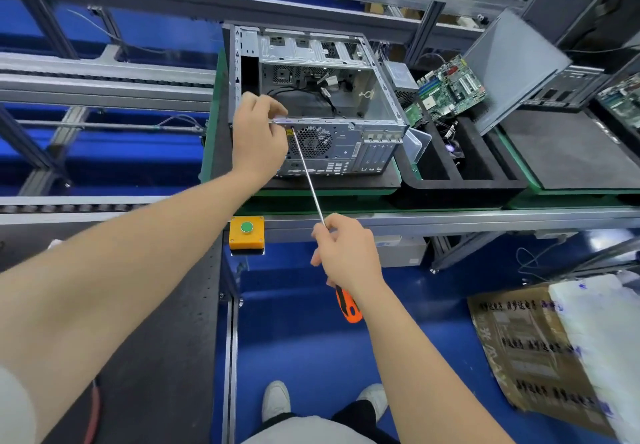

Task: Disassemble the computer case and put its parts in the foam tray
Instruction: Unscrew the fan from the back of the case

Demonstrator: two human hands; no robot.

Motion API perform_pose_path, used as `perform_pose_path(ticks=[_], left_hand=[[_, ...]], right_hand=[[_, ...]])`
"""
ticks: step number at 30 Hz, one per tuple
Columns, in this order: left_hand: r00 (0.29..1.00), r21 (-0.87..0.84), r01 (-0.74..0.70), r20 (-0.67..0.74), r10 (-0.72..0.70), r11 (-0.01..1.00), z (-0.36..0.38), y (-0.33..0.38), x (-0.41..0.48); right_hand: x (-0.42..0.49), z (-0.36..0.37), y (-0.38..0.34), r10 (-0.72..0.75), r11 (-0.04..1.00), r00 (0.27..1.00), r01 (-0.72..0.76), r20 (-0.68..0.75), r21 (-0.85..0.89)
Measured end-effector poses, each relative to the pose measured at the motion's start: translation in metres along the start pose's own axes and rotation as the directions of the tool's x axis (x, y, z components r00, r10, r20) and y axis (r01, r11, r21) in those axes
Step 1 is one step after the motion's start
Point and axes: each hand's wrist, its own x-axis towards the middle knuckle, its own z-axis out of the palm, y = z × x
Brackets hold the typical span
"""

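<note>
Screwdriver [308, 175] at computer case [346, 142], cardboard [519, 350] print unreadable

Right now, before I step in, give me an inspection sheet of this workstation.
Surface: black mat on a green pallet, carrying the computer case.
Job's things: computer case, side open, largely emptied; foam tray to its right, with a circuit board, a power supply and a clear plastic box.
Clutter: grey side panel leaning behind the tray.
Hands: left hand grips the case's rear top edge; right hand holds a screwdriver, tip at the rear panel beside the fan grille.
Cables: black wires loose inside the case.
Surroundings: orange button box, blue floor, flattened cardboard.
</note>
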Motion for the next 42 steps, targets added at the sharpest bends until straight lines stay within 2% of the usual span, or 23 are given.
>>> perform_pose_path(ticks=[1, 2, 3, 4, 5, 7, 11, 14, 15, 17, 20, 21, 22, 24, 27, 30, 32, 34, 36, 38, 40, 42], left_hand=[[0.987, -0.089, 0.157, -0.022, -0.159, 0.984, 0.004, 0.001, -0.011], [0.929, -0.207, 0.368, 0.045, -0.367, 0.906, 0.009, 0.003, -0.018], [0.81, -0.302, 0.586, 0.182, -0.558, 0.752, 0.013, 0.005, -0.022], [0.683, -0.377, 0.728, 0.327, -0.653, 0.572, 0.016, 0.008, -0.024], [0.611, -0.447, 0.784, 0.43, -0.665, 0.431, 0.018, 0.01, -0.024], [0.586, -0.566, 0.78, 0.509, -0.63, 0.268, 0.021, 0.014, -0.019], [0.57, -0.716, 0.698, 0.553, -0.608, 0.003, 0.026, 0.025, -0.007], [0.539, -0.742, 0.666, 0.548, -0.639, -0.075, 0.027, 0.033, 0.001], [0.534, -0.756, 0.648, 0.54, -0.651, -0.096, 0.028, 0.034, 0.002], [0.536, -0.781, 0.614, 0.522, -0.664, -0.119, 0.029, 0.037, 0.003], [0.54, -0.797, 0.595, 0.494, -0.682, -0.106, 0.032, 0.037, 0.002], [0.542, -0.802, 0.588, 0.486, -0.686, -0.103, 0.033, 0.037, 0.001], [0.544, -0.807, 0.582, 0.476, -0.691, -0.099, 0.033, 0.037, 0.001], [0.547, -0.812, 0.577, 0.465, -0.696, -0.089, 0.033, 0.036, 0.0], [0.562, -0.818, 0.568, 0.462, -0.686, -0.086, 0.032, 0.037, -0.001], [0.569, -0.825, 0.56, 0.452, -0.687, -0.078, 0.032, 0.036, -0.001], [0.574, -0.825, 0.56, 0.451, -0.684, -0.074, 0.031, 0.036, -0.001], [0.568, -0.821, 0.566, 0.46, -0.682, -0.082, 0.031, 0.038, -0.001], [0.561, -0.818, 0.565, 0.473, -0.68, -0.103, 0.031, 0.039, -0.002], [0.542, -0.811, 0.569, 0.493, -0.681, -0.135, 0.031, 0.042, -0.001], [0.516, -0.8, 0.574, 0.52, -0.681, -0.177, 0.032, 0.044, 0.002], [0.497, -0.784, 0.586, 0.547, -0.674, -0.204, 0.032, 0.043, 0.004]], right_hand=[[0.0, -0.002, 0.0, 0.011, 0.998, 0.999, -0.014, 0.042, 0.06], [0.001, -0.003, 0.0, 0.021, 0.992, 0.996, -0.031, 0.085, 0.121], [0.002, -0.004, 0.001, 0.026, 0.981, 0.991, -0.051, 0.133, 0.187], [0.004, -0.005, 0.001, 0.028, 0.964, 0.983, -0.075, 0.183, 0.256], [0.005, -0.006, 0.001, 0.025, 0.942, 0.972, -0.101, 0.233, 0.32], [0.008, -0.006, 0.001, 0.013, 0.892, 0.947, -0.156, 0.321, 0.424], [0.009, -0.005, 0.007, -0.052, 0.766, 0.912, -0.225, 0.408, 0.602], [0.008, -0.005, 0.01, -0.09, 0.653, 0.891, -0.285, 0.445, 0.702], [0.007, -0.003, 0.011, -0.11, 0.569, 0.874, -0.335, 0.474, 0.751], [0.004, 0.001, 0.013, -0.204, 0.315, 0.807, -0.482, 0.554, 0.818], [-0.003, 0.008, 0.011, -0.456, -0.076, 0.667, -0.689, 0.589, 0.721], [-0.004, 0.009, 0.009, -0.501, -0.147, 0.65, -0.715, 0.572, 0.684], [-0.003, 0.009, 0.008, -0.502, -0.172, 0.662, -0.707, 0.557, 0.686], [-0.001, 0.008, 0.006, -0.435, -0.101, 0.716, -0.642, 0.547, 0.76], [0.001, 0.003, 0.004, -0.264, 0.186, 0.81, -0.491, 0.525, 0.851], [-0.001, 0.001, -0.003, -0.124, 0.451, 0.886, -0.35, 0.447, 0.821], [-0.002, 0.0, -0.011, -0.045, 0.718, 0.937, -0.21, 0.345, 0.663], [-0.002, 0.0, -0.018, 0.006, 0.932, 0.977, -0.082, 0.211, 0.353], [0.001, 0.001, -0.021, -0.007, 0.999, 0.998, 0.009, 0.068, -0.035], [0.002, 0.008, -0.022, -0.077, 0.927, 0.997, 0.062, -0.027, -0.369], [0.002, 0.016, -0.022, -0.141, 0.879, 0.988, 0.095, -0.064, -0.467], [0.004, 0.015, -0.022, -0.153, 0.903, 0.988, 0.126, -0.033, -0.41]])
